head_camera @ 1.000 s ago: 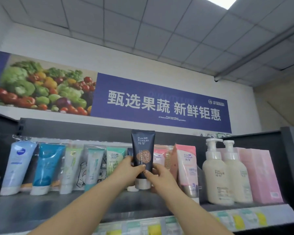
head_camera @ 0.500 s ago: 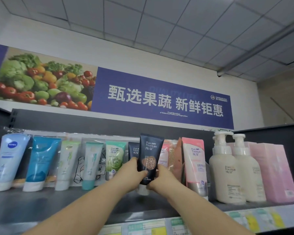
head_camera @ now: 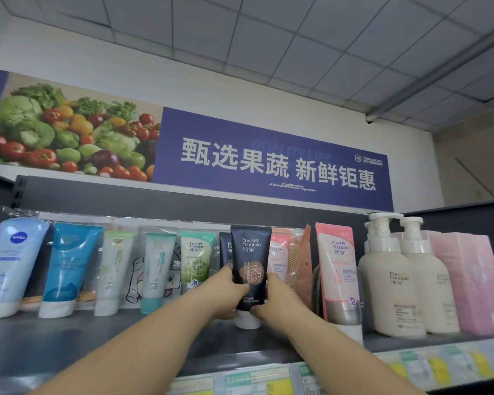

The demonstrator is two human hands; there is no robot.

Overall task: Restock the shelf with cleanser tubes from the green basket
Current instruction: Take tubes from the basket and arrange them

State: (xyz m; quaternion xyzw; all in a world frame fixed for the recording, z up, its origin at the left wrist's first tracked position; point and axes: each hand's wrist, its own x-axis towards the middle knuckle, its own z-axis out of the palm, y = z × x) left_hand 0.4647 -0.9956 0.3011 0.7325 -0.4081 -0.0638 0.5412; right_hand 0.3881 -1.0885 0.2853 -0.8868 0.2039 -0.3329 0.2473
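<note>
Item: dark navy plastic cleanser tube with a brown round label and a white cap, standing cap-down on the dark grey metal shelf, in the middle of the row, directly in front of a second dark navy tube of the same brand.

Change recorded: half a second earlier the tube leaned to the right and its cap was hidden behind the hands; a second earlier it was held upright and higher. At this moment it stood upright again, with the white cap showing at shelf level, apparently touching the surface, though contact could not be confirmed.

Left hand: fingers curled round the tube's left edge, gripping low on the body.

Right hand: fingers curled round the right edge, thumb across the lower front.

Neighbours: green-and-white tube just to the left; pink tube in clear packaging just behind to the right; larger pink tube with silver cap further right; two cream pump bottles beyond.

Green basket: not in view.

Assessment: this tube appeared nearly placed; release and a check that it stands unaided seemed all that remained for it. Remaining stock could not be judged
</note>
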